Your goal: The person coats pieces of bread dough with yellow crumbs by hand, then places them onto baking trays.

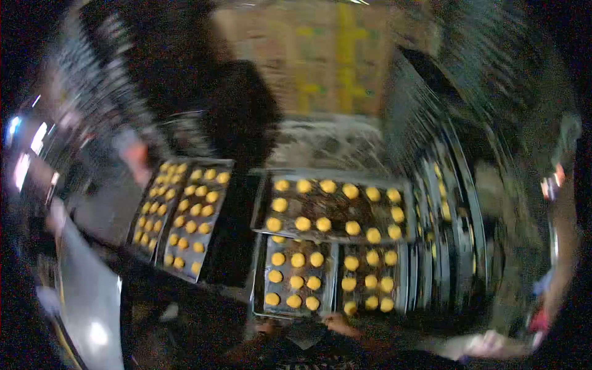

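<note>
My left hand point(266, 326) is at the near left corner of a dark baking tray point(285, 314), closed on its edge. Close to the same tray's near right corner, my right hand point(340, 325) is closed on the rim. Rows of round yellow dough pieces point(296, 282) lie on this tray. A second baking tray point(339, 295) with similar pieces is beside it on the right. Across the far ends of both lies a wider baking tray point(333, 234), its pieces mostly along the edges. Motion blur and dim light hide the fingers' detail.
Two more filled trays point(161, 237) lie at the left. Tall racks with stacked trays point(441, 234) stand at the right. Behind are stacked cardboard boxes point(308, 55). A shiny metal surface point(92, 290) is at the lower left. An orange-red blurred shape point(137, 154) shows at the left.
</note>
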The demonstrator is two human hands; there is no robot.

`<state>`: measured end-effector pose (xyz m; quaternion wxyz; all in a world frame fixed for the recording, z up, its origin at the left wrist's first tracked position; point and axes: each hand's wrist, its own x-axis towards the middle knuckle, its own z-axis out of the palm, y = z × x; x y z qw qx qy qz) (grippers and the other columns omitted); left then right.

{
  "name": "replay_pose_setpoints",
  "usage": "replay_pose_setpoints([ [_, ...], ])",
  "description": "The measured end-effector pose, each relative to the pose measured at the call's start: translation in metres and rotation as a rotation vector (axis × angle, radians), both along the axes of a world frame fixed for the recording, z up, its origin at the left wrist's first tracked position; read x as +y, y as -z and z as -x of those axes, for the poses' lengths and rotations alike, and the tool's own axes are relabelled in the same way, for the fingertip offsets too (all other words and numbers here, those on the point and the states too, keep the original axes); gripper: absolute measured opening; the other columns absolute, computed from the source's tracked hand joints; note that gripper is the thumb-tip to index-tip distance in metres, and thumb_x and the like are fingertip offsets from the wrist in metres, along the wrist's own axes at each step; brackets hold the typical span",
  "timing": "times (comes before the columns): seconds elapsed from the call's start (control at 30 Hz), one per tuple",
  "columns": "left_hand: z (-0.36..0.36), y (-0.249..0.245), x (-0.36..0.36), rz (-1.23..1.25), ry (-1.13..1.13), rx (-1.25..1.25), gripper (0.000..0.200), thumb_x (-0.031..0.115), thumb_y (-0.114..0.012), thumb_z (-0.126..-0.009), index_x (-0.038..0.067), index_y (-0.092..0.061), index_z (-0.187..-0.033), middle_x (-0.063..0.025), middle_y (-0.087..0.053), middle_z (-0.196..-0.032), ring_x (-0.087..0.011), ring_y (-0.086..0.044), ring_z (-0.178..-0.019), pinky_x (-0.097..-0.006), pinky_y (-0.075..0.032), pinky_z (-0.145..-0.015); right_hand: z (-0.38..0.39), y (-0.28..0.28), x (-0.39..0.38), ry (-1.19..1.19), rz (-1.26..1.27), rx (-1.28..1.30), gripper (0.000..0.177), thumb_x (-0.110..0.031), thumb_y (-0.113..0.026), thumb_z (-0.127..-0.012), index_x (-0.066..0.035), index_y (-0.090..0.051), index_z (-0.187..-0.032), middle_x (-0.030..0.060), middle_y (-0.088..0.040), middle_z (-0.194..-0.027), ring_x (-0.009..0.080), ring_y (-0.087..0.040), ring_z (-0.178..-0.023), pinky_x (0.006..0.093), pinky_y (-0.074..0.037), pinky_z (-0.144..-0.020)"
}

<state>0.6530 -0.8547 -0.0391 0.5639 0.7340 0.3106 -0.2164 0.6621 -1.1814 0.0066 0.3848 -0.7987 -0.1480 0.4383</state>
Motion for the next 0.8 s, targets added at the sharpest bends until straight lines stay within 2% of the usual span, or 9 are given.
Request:
replay_pose_setpoints([
  [0.17, 0.193, -0.129, 0.076, -0.273, -0.161, -0.064, 0.035, 0.035, -0.054, -0.088, 0.003, -0.057, -0.074, -0.0122, -0.058, -0.064, -0.0287, -0.056, -0.055, -0.0427, -0.046, -0.056, 0.065, -0.051, -0.067, -0.032, 0.214, 0.144, 0.023, -0.025, -0.057, -0.088, -0.003, -0.062, -0.093, 0.0074, -0.061, -0.078, 0.0152, -0.059, -0.066, 0.0324, -0.048, -0.058],
  [0.23, 0.262, -0.155, 0.102, -0.304, -0.359, -0.03, 0.039, 0.036, -0.053, -0.089, 0.003, -0.057, -0.07, -0.0123, -0.058, -0.061, -0.0291, -0.055, -0.052, -0.0437, -0.045, -0.054, 0.084, -0.08, -0.075, 0.0, 0.297, 0.118, 0.023, -0.025, -0.058, -0.087, -0.004, -0.062, -0.094, 0.0077, -0.061, -0.08, 0.0156, -0.06, -0.068, 0.0324, -0.048, -0.06],
  [0.27, 0.264, -0.134, 0.093, 0.041, -1.12, 0.051, 0.043, 0.052, -0.055, -0.083, 0.01, -0.069, -0.084, -0.0062, -0.062, -0.06, -0.0196, -0.058, -0.049, -0.0356, -0.045, -0.044, 0.086, -0.092, -0.072, 0.018, 0.328, 0.103, 0.023, -0.025, -0.058, -0.087, -0.004, -0.062, -0.095, 0.0078, -0.062, -0.081, 0.0158, -0.06, -0.069, 0.0324, -0.048, -0.061],
  [0.3, 0.28, -0.116, 0.092, 0.113, -1.124, 0.094, 0.041, 0.048, -0.053, -0.085, 0.008, -0.065, -0.086, -0.0084, -0.062, -0.067, -0.023, -0.059, -0.056, -0.0378, -0.045, -0.048, 0.09, -0.105, -0.064, 0.049, 0.334, 0.083, 0.023, -0.025, -0.058, -0.086, -0.004, -0.062, -0.096, 0.0079, -0.062, -0.081, 0.0159, -0.06, -0.07, 0.0324, -0.048, -0.061],
  [0.37, 0.307, -0.198, 0.115, 0.26, -1.124, 0.177, 0.037, 0.04, -0.05, -0.089, 0.004, -0.058, -0.092, -0.0128, -0.064, -0.081, -0.0298, -0.061, -0.068, -0.0421, -0.046, -0.054, 0.11, -0.121, -0.031, 0.07, 0.356, 0.037, 0.024, -0.025, -0.059, -0.086, -0.004, -0.062, -0.097, 0.0082, -0.062, -0.083, 0.0163, -0.06, -0.072, 0.0325, -0.048, -0.063],
  [0.5, 0.391, -0.081, 0.215, 0.635, -1.164, 0.294, 0.034, 0.032, -0.054, -0.087, 0.002, -0.054, -0.103, -0.0184, -0.061, -0.098, -0.0335, -0.057, -0.088, -0.0464, -0.044, -0.068, 0.167, -0.135, 0.067, 0.029, 0.35, -0.028, 0.026, -0.026, -0.061, -0.084, -0.005, -0.062, -0.099, 0.0087, -0.063, -0.086, 0.017, -0.061, -0.076, 0.0325, -0.048, -0.066],
  [0.57, 0.45, -0.056, 0.314, 0.77, -1.147, 0.331, 0.035, 0.027, -0.055, -0.085, 0.001, -0.052, -0.108, -0.0211, -0.059, -0.107, -0.0354, -0.056, -0.097, -0.0486, -0.043, -0.074, 0.218, -0.139, 0.157, -0.017, 0.354, -0.072, 0.027, -0.026, -0.061, -0.084, -0.005, -0.062, -0.101, 0.0089, -0.063, -0.087, 0.0174, -0.061, -0.077, 0.0326, -0.048, -0.068],
  [0.7, 0.543, -0.044, 0.408, 0.741, -1.309, 0.175, 0.036, 0.03, -0.053, -0.088, -0.001, -0.055, -0.105, -0.0195, -0.063, -0.098, -0.0333, -0.057, -0.093, -0.0487, -0.044, -0.073, 0.304, -0.142, 0.313, -0.241, 0.325, -0.107, 0.029, -0.026, -0.063, -0.082, -0.006, -0.062, -0.103, 0.0094, -0.064, -0.09, 0.0181, -0.061, -0.081, 0.0326, -0.048, -0.071],
  [0.8, 0.634, -0.123, 0.498, 0.459, -1.161, 0.11, 0.033, 0.029, -0.053, -0.089, -0.002, -0.058, -0.1, -0.0169, -0.064, -0.095, -0.0303, -0.06, -0.083, -0.0445, -0.047, -0.066, 0.363, -0.169, 0.435, -0.492, 0.255, -0.147, 0.031, -0.027, -0.064, -0.081, -0.006, -0.062, -0.105, 0.0098, -0.065, -0.092, 0.0186, -0.062, -0.084, 0.0327, -0.048, -0.074],
])
